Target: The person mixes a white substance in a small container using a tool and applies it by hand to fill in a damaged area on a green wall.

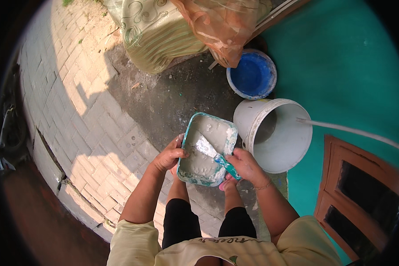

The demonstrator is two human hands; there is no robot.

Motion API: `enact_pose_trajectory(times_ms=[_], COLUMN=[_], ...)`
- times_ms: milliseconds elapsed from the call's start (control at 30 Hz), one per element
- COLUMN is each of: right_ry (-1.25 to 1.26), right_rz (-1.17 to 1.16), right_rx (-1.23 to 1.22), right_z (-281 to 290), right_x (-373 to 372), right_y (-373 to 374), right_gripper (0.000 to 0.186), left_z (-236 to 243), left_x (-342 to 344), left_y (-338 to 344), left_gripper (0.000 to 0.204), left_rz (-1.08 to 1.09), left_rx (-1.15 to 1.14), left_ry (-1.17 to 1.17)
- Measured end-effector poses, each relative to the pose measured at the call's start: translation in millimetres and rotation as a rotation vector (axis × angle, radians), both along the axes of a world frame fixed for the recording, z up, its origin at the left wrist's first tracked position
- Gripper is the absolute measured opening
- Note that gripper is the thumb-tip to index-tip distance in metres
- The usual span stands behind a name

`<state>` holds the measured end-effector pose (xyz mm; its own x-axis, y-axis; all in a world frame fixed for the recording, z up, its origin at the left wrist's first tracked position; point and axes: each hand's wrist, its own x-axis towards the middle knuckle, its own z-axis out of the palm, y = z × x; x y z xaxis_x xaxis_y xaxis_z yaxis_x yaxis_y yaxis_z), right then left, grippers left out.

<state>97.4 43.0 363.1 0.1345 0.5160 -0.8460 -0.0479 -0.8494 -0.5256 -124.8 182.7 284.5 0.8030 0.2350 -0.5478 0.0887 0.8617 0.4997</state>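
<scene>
A shallow rectangular tray (213, 116) with a teal, paint-smeared rim is held in front of me at about leg height. Grey-white putty (192, 162) coats its inside, with thicker lumps along the right wall. My left hand (169, 156) grips the tray's left side, thumb over the rim. A putty knife (207, 147) lies across the tray, its whitish blade in the putty and its teal-green handle pointing to the lower right. Closed around that handle is my right hand (244, 165), beside the tray's right rim; its lower fingers are partly hidden.
A large white bucket (292, 153) lies tilted to the right, a pale pole (350, 129) reaching its mouth. Beyond it stands a blue-lined bucket (252, 75). Patterned cloth (153, 42) and orange sheeting (217, 26) cover something ahead. A teal wall (341, 57) and brown-framed panel (330, 186) border the right.
</scene>
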Motion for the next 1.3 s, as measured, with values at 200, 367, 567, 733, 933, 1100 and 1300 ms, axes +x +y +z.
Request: enact_pose_trajectory(times_ms=[200,367,567,733,933,1100,1300], right_ry=[-0.430,-0.668,-0.799,-1.006,-1.308,-1.329,-1.300], right_rz=[0.206,0.146,0.329,0.275,0.275,0.262,0.259], right_rx=[0.319,0.425,0.454,0.505,0.315,0.301,0.333], right_z=[172,292,355,405,437,419,415], right_x=[4,1,-17,-20,-17,-13,-19], right_y=[-1,-13,-44,-109,-151,-187,-234], right_gripper=[0.025,0.020,0.022,0.034,0.034,0.038,0.029], left_z=[104,190,291,322,345,363,363], left_x=[15,38,58,58,70,84,90], left_y=[-13,-15,-44,-99,-161,-208,-246], left_gripper=[0.078,0.074,0.055,0.055,0.058,0.051,0.044], left_rz=[0.147,0.138,0.107,0.207,0.149,0.108,0.063], left_rx=[0.022,0.134,0.224,0.272,0.215,0.084,0.054], left_ry=[-0.063,-0.133,-0.218,-0.214,-0.248,-0.309,-0.287])
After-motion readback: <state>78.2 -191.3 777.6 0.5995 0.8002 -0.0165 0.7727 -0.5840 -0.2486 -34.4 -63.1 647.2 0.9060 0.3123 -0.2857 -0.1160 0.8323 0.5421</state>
